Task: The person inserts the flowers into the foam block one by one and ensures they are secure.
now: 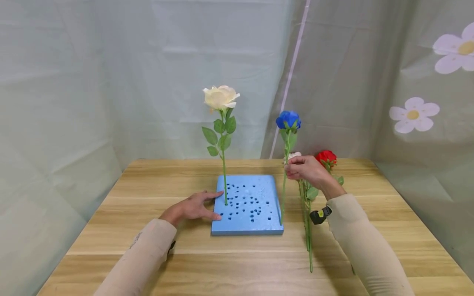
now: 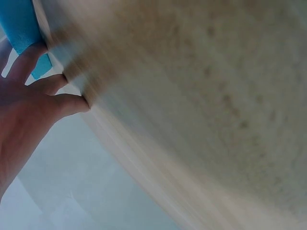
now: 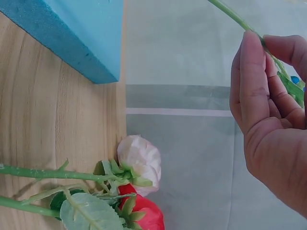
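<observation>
Between thumb and fingers, my right hand (image 1: 309,170) pinches the stem of a blue rose (image 1: 289,120), held upright. The stem's lower end appears at the right edge of a blue foam block (image 1: 246,226); whether it touches the block cannot be told. My left hand (image 1: 194,205) rests against the block's left side with fingers spread, thumb and a finger on its edge. A cream rose (image 1: 221,98) stands upright in the block's left part. Many small holes dot the block's top. In the right wrist view the pinched green stem (image 3: 230,14) shows at the fingertips.
On the wooden table (image 1: 148,238), right of the block, lie a red rose (image 1: 326,158) and a pale pink rose (image 3: 139,160), their stems pointing toward me. Grey-green curtains (image 1: 222,45) surround the table's back and sides.
</observation>
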A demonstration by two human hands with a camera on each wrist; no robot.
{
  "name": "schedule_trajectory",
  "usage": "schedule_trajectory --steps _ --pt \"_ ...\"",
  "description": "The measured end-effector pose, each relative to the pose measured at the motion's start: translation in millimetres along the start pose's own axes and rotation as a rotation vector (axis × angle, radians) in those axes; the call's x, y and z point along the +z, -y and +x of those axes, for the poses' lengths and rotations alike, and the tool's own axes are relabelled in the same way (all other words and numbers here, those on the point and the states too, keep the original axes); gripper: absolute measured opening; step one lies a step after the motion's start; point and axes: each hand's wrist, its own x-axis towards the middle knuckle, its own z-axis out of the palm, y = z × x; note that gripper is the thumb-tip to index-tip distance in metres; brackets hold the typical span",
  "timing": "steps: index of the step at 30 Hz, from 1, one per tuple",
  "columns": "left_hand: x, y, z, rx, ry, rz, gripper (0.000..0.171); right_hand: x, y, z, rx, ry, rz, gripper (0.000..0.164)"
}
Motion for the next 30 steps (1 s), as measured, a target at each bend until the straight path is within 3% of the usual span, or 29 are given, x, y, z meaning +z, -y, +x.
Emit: schedule_trajectory --steps 22,30 --pt "-3.3 -2.2 2.0 0.018 0.019 0.013 0.092 7 17 7 -0.028 -0.012 -0.066 0.024" --pt "-1.4 -0.6 0.7 0.011 0.021 0.010 0.092 18 21 14 -0.025 -0.004 -0.015 0.024"
